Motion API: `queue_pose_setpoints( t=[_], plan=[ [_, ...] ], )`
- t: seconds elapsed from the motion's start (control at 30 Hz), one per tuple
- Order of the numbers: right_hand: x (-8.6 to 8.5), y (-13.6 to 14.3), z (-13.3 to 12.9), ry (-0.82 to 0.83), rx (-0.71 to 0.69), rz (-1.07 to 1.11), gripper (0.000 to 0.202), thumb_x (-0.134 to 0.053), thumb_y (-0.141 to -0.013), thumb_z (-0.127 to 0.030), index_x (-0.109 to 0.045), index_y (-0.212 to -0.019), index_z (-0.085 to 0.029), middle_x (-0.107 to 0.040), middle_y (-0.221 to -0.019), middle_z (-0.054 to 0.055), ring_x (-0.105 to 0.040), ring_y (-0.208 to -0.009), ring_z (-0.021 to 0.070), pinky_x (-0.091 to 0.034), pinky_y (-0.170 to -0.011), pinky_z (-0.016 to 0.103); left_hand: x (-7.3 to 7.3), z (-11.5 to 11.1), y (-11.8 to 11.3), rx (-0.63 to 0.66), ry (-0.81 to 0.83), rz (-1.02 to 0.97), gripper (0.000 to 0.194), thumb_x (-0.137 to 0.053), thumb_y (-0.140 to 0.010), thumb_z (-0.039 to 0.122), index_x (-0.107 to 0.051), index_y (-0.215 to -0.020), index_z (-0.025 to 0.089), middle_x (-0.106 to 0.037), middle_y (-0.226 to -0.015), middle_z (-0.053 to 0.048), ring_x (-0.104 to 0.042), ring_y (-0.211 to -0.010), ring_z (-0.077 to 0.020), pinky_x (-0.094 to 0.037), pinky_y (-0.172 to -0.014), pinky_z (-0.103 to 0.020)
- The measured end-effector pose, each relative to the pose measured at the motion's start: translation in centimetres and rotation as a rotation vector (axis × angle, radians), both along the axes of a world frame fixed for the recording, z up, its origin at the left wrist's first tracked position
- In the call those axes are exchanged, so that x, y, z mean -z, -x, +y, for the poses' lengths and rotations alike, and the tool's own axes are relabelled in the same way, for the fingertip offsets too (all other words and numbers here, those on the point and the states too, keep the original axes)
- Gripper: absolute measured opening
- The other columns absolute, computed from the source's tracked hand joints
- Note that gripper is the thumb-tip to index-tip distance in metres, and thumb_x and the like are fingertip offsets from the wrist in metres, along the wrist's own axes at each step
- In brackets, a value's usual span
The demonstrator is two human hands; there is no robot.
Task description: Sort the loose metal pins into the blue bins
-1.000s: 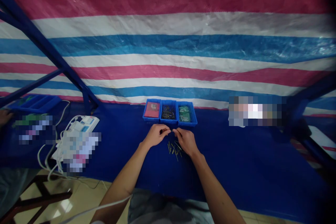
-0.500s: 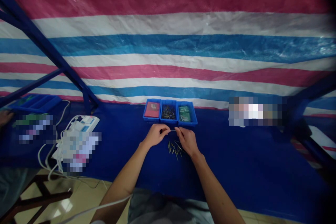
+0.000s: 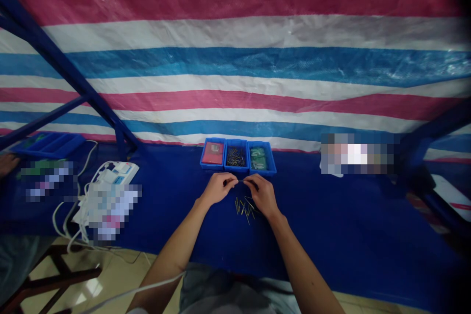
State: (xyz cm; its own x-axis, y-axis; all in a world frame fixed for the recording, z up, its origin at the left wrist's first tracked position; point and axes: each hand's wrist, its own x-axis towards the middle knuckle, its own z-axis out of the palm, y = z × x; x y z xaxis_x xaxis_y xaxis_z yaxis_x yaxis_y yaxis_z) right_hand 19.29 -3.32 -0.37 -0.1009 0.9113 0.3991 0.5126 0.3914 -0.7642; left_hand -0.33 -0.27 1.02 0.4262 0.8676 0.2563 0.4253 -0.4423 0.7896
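A thin, straight, metallic-looking piece (image 3: pixel 241 181) spans the small gap between my two sets of fingertips, just nearer me than the blue bins. My left hand (image 3: pixel 217 189) pinches one end of it between thumb and forefinger; my right hand (image 3: pixel 263 195) has its thumb and fingers closed on the other end. The part inside my grip is hidden, so I can't tell its full length.

Just below my right fingertips, towards me, slim brass-coloured metal pieces (image 3: pixel 244 208) lie loosely scattered on the blue tabletop (image 3: pixel 324 225). Just beyond my fingers three small blue plastic bins stand side by side. The left bin (image 3: pixel 212 167) holds a flat red item (image 3: pixel 212 153), the middle bin (image 3: pixel 236 169) a heap of dark and brassy slim pieces (image 3: pixel 235 156), and the right bin (image 3: pixel 262 172) some green pieces (image 3: pixel 258 159).

Well to the left of my fingers sits a white power strip (image 3: pixel 127 172) with cables; farther left are a blue divided tray (image 3: pixel 55 144) and another person's hand (image 3: pixel 8 163). A striped plastic sheet (image 3: pixel 235 64) hangs behind the bins.
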Motion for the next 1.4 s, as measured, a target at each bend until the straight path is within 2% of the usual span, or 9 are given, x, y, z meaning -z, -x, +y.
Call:
queue_pose_setpoints(
  t=[0.3,0.67,0.9,1.17,1.4],
  plan=[
    [0.02,-0.01,0.03,-0.004,0.015,-0.062,0.026,-0.047,-0.1,-0.033,-0.066,-0.087,-0.021,-0.067,-0.083,0.005,-0.064,-0.077,0.0198,-0.046,-0.071,0.029,-0.03,0.0,0.05,0.006,0.015,0.006,0.027,-0.057,-0.096,0.035,-0.073,-0.088,0.015,-0.071,-0.075,-0.004,-0.062,-0.067,-0.0149,-0.044,-0.064,-0.023],
    [0.03,0.05,0.05,0.009,0.026,-0.191,0.042,-0.037,-0.105,-0.039,-0.051,-0.07,-0.021,-0.058,-0.067,0.002,-0.056,-0.062,0.0163,-0.035,-0.061,0.027,-0.21,-0.04,0.07,0.026,-0.007,-0.016,0.023,-0.058,-0.096,0.031,-0.071,-0.085,0.015,-0.07,-0.074,-0.003,-0.061,-0.065,-0.0135,-0.042,-0.063,-0.023],
    [-0.32,0.03,0.03,0.034,0.002,-0.142,0.042,-0.036,-0.105,-0.042,-0.054,-0.073,-0.021,-0.062,-0.071,0.003,-0.059,-0.066,0.0167,-0.038,-0.064,0.026,0.03,-0.05,0.12,0.013,-0.007,-0.035,0.022,-0.059,-0.095,0.032,-0.071,-0.087,0.015,-0.07,-0.073,-0.003,-0.061,-0.064,-0.0133,-0.04,-0.061,-0.022],
    [-0.24,-0.09,0.13,0.026,0.032,-0.08,0.037,-0.04,-0.104,-0.038,-0.058,-0.076,-0.02,-0.065,-0.074,0.003,-0.06,-0.068,0.0163,-0.04,-0.065,0.026,0.19,0.11,0.12,-0.111,-0.051,-0.083,0.027,-0.057,-0.096,0.034,-0.072,-0.086,0.014,-0.066,-0.064,-0.001,-0.056,-0.057,-0.0114,-0.038,-0.058,-0.021],
    [0.18,-0.07,0.34,0.033,0.007,-0.073,0.036,-0.043,-0.104,-0.038,-0.056,-0.075,-0.021,-0.065,-0.073,0.002,-0.061,-0.068,0.0164,-0.04,-0.065,0.025,0.58,0.21,0.13,-0.231,-0.086,-0.149,0.027,-0.061,-0.094,0.037,-0.076,-0.089,0.014,-0.064,-0.057,0.001,-0.057,-0.052,-0.0103,-0.043,-0.058,-0.02]
  ],
)
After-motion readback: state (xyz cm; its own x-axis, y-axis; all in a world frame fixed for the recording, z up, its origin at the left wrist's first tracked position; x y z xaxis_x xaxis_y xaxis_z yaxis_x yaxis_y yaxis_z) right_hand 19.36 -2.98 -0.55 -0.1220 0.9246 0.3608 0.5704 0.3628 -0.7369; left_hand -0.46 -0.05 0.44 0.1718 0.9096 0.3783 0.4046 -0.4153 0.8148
